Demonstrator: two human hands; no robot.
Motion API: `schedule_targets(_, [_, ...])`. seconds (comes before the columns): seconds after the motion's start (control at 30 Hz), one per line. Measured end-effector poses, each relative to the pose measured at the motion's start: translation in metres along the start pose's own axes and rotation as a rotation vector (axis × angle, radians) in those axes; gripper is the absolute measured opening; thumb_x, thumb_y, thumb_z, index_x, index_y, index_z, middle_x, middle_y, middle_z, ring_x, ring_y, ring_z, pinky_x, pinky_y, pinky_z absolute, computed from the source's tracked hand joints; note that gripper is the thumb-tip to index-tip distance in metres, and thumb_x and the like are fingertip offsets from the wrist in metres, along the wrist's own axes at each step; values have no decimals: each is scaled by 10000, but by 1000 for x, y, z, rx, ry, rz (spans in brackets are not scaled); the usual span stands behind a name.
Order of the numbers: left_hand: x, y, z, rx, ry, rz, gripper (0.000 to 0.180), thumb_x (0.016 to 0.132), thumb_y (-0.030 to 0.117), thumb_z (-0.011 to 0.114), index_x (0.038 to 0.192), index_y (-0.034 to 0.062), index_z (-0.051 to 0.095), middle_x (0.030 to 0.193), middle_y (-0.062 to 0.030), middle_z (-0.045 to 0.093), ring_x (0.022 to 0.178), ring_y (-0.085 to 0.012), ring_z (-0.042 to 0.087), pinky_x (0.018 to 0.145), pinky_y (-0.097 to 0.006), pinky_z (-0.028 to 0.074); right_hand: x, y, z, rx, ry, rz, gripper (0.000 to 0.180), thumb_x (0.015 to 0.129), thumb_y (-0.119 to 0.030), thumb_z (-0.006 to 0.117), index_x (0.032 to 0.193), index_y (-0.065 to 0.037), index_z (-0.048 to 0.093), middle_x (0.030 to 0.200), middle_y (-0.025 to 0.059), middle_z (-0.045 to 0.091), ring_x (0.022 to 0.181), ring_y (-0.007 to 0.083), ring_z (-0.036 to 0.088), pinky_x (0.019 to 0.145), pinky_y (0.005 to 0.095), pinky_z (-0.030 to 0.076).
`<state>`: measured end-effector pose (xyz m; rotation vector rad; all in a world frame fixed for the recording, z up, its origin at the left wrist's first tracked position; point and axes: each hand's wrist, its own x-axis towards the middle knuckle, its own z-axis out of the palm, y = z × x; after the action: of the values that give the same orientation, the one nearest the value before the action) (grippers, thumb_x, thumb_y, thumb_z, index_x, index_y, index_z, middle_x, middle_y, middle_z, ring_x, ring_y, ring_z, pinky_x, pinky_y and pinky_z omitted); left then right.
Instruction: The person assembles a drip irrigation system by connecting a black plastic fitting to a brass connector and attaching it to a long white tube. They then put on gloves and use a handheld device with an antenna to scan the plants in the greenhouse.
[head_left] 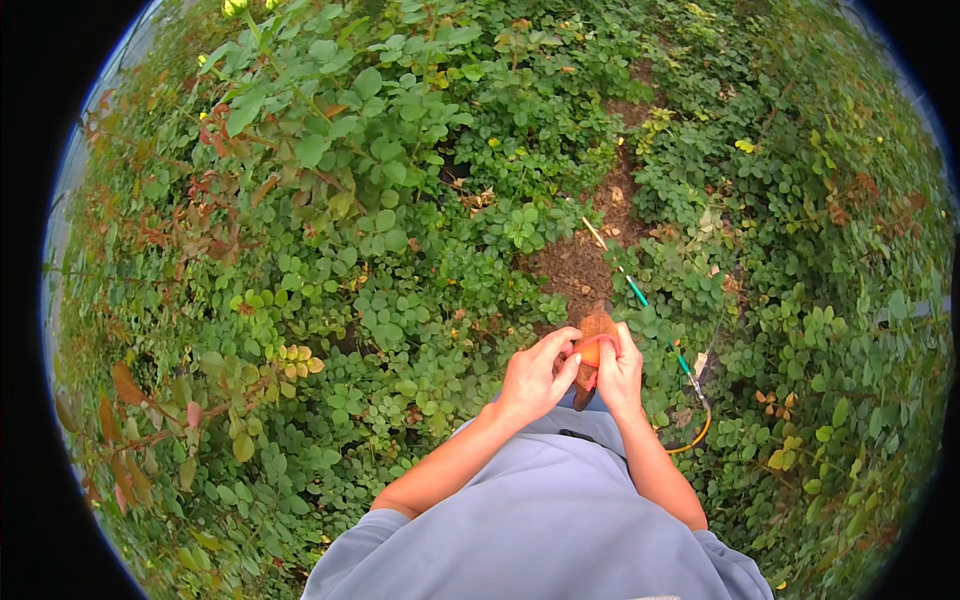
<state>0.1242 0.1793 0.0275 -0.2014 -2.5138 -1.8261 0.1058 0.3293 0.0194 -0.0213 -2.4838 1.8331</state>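
Note:
In front of my waist, both hands hold a soiled orange-brown piece that looks like a work glove (599,326). Its brighter orange opening, like a cuff, sits between my fingers. My left hand (537,376) pinches it from the left with curled fingers and thumb. From the other side, my right hand (620,374) grips its edge, the thumb lying near the opening. Part of the glove hangs below, partly hidden by my hands.
A thin green-and-white pole (637,291) leans among the plants right of my hands, with an orange hose (706,420) curving from its lower end. Dense leafy rose bushes (375,200) crowd both sides of a narrow brown dirt path (575,268). Reddish stems (130,430) stick out at left.

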Motion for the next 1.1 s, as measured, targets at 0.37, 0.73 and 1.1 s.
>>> schedule_targets(0.37, [-14, -3, -2, 362, -41, 203, 177, 814, 107, 637, 986, 141, 662, 820, -81, 591, 632, -294, 645, 530, -414, 523, 7, 8, -3, -243, 123, -41, 245, 787, 51, 555, 1027, 8, 573, 875, 145, 601, 661, 244, 627, 585, 337, 503])
schedule_targets(0.73, [25, -41, -6, -34, -92, -450, 285, 1052, 282, 406, 948, 70, 566, 633, -71, 572, 499, -208, 554, 491, -354, 446, 1, 8, 5, -452, -136, -159, 219, 832, -78, 650, 1009, -62, 523, 791, 137, 674, 637, 371, 665, 574, 456, 533])
schedule_targets(1.1, [38, -62, 9, -1503, 204, -735, 300, 985, 86, 480, 1281, 73, 518, 1155, -86, 641, 907, -195, 646, 735, -301, 549, -1, -11, 30, -547, -253, -417, 145, 859, -75, 599, 950, -42, 491, 686, 142, 652, 580, 344, 658, 492, 432, 514])
